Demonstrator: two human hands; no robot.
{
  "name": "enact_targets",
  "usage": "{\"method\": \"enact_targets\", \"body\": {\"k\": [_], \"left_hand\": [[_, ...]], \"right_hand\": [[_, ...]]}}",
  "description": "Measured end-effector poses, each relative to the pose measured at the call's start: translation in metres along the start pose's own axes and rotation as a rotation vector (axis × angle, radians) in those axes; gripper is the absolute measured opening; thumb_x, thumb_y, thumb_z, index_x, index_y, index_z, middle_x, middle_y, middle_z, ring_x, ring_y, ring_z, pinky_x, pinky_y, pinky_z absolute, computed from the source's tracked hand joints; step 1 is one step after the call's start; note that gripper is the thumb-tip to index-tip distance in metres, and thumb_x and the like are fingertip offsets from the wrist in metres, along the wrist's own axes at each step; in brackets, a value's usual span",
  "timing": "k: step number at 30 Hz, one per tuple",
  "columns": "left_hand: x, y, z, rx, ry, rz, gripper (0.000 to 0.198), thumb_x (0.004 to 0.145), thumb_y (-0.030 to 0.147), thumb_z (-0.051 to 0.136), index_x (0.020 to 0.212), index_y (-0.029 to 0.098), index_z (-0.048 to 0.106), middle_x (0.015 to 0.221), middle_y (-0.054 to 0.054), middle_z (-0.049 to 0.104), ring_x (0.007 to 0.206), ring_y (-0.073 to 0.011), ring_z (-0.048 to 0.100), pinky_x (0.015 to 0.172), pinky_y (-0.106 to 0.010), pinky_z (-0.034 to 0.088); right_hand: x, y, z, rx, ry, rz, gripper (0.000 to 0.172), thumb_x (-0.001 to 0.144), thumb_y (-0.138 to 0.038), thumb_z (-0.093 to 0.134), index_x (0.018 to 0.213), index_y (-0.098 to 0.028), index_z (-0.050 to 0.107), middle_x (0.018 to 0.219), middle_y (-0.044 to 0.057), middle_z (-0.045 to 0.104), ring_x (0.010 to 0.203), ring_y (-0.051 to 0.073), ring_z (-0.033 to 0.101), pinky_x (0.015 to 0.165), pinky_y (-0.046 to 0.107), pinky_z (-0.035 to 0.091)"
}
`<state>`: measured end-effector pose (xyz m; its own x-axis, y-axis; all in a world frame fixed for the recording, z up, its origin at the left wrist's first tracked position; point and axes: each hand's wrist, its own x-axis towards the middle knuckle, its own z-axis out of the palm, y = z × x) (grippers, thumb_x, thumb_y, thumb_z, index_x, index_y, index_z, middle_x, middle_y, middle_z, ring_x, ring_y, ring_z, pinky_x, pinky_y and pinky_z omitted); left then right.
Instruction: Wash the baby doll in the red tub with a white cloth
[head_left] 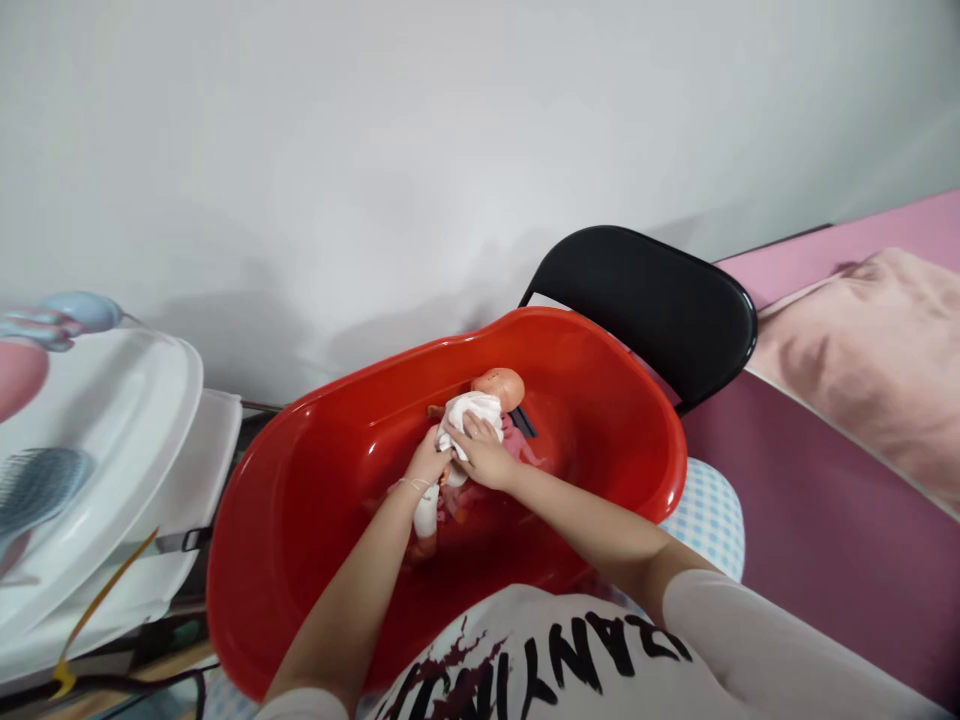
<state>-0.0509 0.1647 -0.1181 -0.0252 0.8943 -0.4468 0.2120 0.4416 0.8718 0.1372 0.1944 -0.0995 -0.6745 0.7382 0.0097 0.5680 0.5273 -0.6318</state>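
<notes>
A baby doll (500, 386) lies in a red tub (285, 480), its bald head toward the upper right. White cloth (469, 408) covers its torso, and a white piece is round one leg. My right hand (484, 452) lies on the cloth over the doll's chest, fingers spread. At the doll's side, my left hand (429, 462) is closed at the cloth's left edge, its fingertips partly hidden. Under and beside the doll are pink items (517, 440) and a small dark object (528, 422).
A black chair back (645, 300) stands behind the tub's right end. On the left, a white tray (150, 400) holds a hairbrush (45, 485). Pink bedding (870, 350) lies at right, beside a blue checked cushion (709, 515). A pale wall rises behind.
</notes>
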Motion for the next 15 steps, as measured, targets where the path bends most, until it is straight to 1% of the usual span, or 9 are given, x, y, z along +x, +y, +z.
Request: {"method": "enact_targets", "body": {"k": [1,2,4,6,8,10,12,13,15], "left_hand": [[-0.001,-0.002,-0.001,-0.031,0.003,-0.017,0.050,0.095,0.015,0.062,0.144,0.013,0.051,0.047,0.014,0.049,0.032,-0.0159,0.049,0.036,-0.018,0.034],[-0.002,-0.002,-0.001,-0.055,0.004,-0.030,0.047,0.094,0.014,0.061,0.140,0.013,0.051,0.044,0.015,0.045,0.030,-0.0163,0.047,0.035,-0.018,0.031],[-0.004,-0.002,-0.001,-0.084,0.003,-0.037,0.046,0.092,0.014,0.061,0.137,0.013,0.052,0.042,0.014,0.045,0.030,-0.0169,0.047,0.035,-0.018,0.031],[-0.005,-0.001,0.000,-0.093,-0.001,-0.032,0.047,0.091,0.012,0.060,0.137,0.012,0.052,0.043,0.013,0.048,0.031,-0.0166,0.047,0.034,-0.018,0.031],[-0.004,-0.001,0.000,-0.082,-0.001,-0.027,0.048,0.090,0.013,0.061,0.138,0.012,0.053,0.044,0.013,0.049,0.032,-0.0163,0.047,0.034,-0.018,0.030],[-0.003,-0.002,0.001,-0.063,0.009,-0.028,0.050,0.092,0.014,0.062,0.142,0.012,0.053,0.046,0.013,0.049,0.032,-0.0162,0.048,0.034,-0.018,0.030],[-0.002,-0.002,0.001,-0.042,0.012,-0.029,0.053,0.093,0.014,0.063,0.145,0.012,0.053,0.047,0.014,0.049,0.033,-0.0155,0.048,0.035,-0.017,0.031],[-0.001,-0.002,0.001,-0.033,0.011,-0.028,0.054,0.093,0.013,0.063,0.146,0.012,0.053,0.047,0.014,0.049,0.033,-0.0151,0.048,0.035,-0.017,0.031],[0.000,-0.003,0.002,-0.020,0.000,-0.026,0.053,0.094,0.007,0.057,0.146,0.011,0.051,0.046,0.014,0.047,0.032,-0.0149,0.047,0.034,-0.017,0.030]], "right_hand": [[0.000,0.002,0.001,-0.062,-0.066,0.017,0.075,0.111,-0.022,0.059,0.182,-0.018,0.039,0.182,0.023,0.035,0.176,0.041,0.020,0.141,0.070,0.018],[0.001,0.006,0.002,-0.106,-0.112,0.039,0.076,0.111,-0.020,0.059,0.184,-0.019,0.036,0.183,0.022,0.032,0.177,0.040,0.016,0.141,0.072,0.013],[0.002,0.016,-0.001,-0.144,-0.147,0.076,0.081,0.107,-0.010,0.054,0.185,-0.020,0.034,0.184,0.019,0.033,0.177,0.037,0.017,0.142,0.071,0.006],[0.003,0.028,-0.004,-0.108,-0.096,0.115,0.081,0.101,-0.001,0.049,0.180,-0.018,0.044,0.182,0.018,0.037,0.176,0.035,0.022,0.143,0.066,0.010],[0.005,0.038,-0.007,0.029,0.023,0.151,0.077,0.094,0.001,0.049,0.169,-0.015,0.059,0.175,0.019,0.047,0.170,0.035,0.035,0.142,0.057,0.024],[0.006,0.043,-0.008,0.273,0.183,0.196,0.073,0.087,0.000,0.051,0.157,-0.014,0.066,0.160,0.018,0.061,0.153,0.031,0.055,0.132,0.047,0.040],[0.006,0.045,-0.009,0.570,0.284,0.227,0.070,0.081,-0.006,0.053,0.150,-0.016,0.064,0.136,0.013,0.072,0.125,0.025,0.068,0.113,0.039,0.054],[0.006,0.045,-0.010,0.697,0.284,0.232,0.067,0.080,-0.009,0.054,0.146,-0.017,0.062,0.124,0.008,0.074,0.110,0.022,0.070,0.102,0.034,0.057],[0.005,0.046,-0.011,0.824,0.223,0.239,0.057,0.076,-0.015,0.060,0.133,-0.019,0.060,0.102,0.001,0.071,0.085,0.018,0.065,0.081,0.027,0.053]]}}
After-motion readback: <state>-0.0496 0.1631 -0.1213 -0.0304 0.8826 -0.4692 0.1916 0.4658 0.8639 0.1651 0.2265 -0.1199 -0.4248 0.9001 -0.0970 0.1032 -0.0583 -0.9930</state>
